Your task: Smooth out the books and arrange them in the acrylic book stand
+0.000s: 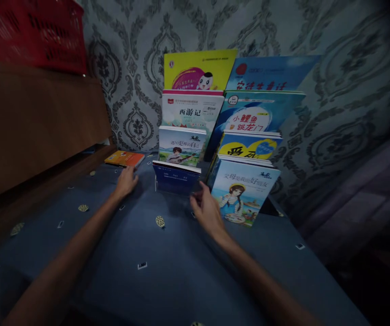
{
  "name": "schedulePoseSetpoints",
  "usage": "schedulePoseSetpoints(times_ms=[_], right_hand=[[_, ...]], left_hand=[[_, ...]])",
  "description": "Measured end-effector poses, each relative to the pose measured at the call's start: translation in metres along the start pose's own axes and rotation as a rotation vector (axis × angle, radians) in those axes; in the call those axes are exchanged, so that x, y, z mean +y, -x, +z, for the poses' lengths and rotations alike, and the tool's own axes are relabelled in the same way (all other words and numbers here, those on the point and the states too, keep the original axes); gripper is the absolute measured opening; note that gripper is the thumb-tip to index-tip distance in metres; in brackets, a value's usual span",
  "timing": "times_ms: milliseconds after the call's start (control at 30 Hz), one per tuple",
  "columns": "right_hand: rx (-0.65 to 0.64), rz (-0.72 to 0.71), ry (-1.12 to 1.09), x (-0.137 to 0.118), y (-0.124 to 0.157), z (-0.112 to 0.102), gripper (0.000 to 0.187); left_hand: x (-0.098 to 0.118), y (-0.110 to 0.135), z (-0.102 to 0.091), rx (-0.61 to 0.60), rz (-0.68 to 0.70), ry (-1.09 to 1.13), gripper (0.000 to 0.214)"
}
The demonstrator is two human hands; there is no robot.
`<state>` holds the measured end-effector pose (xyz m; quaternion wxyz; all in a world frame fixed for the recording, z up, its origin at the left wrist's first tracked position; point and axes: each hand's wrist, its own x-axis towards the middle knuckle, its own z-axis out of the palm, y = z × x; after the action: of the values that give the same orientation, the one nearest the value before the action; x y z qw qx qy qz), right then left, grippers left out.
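Note:
My left hand [126,181] lies flat on the blue cloth, its fingertips touching the near edge of an orange book [124,158] that lies flat at the back left. My right hand [206,209] hovers with loosely curled fingers and nothing in it, just in front of a dark blue book [175,177] standing lowest in the left column of a tiered book stand. To its right stands a book with a girl on its cover [241,192].
The stand holds two columns of several upright books [195,108] against patterned wallpaper. A wooden headboard [35,122] runs along the left, a red crate [35,31] above it. The blue patterned cloth [167,271] covers the surface; it drops off at the right.

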<state>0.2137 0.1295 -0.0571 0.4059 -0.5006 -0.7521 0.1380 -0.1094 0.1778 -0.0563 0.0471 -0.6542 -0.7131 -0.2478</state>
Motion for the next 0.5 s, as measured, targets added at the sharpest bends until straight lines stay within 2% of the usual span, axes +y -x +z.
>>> schedulePoseSetpoints(times_ms=[67,200,333,500], right_hand=[[-0.006,-0.074,-0.073,0.002,0.028,0.007,0.05],[-0.181,-0.224,-0.105,0.001,0.068,0.014,0.036],[-0.239,-0.258,-0.095,-0.001,0.07,0.013,0.025],[-0.261,-0.236,-0.109,0.002,0.065,0.013,0.023]], left_hand=[[-0.019,-0.012,0.003,-0.032,-0.116,-0.093,0.042],[-0.046,-0.037,0.006,-0.131,-0.243,-0.235,0.049],[-0.059,-0.064,0.009,-0.205,-0.202,-0.323,0.054],[-0.066,-0.097,0.014,-0.314,-0.069,-0.39,0.045]])
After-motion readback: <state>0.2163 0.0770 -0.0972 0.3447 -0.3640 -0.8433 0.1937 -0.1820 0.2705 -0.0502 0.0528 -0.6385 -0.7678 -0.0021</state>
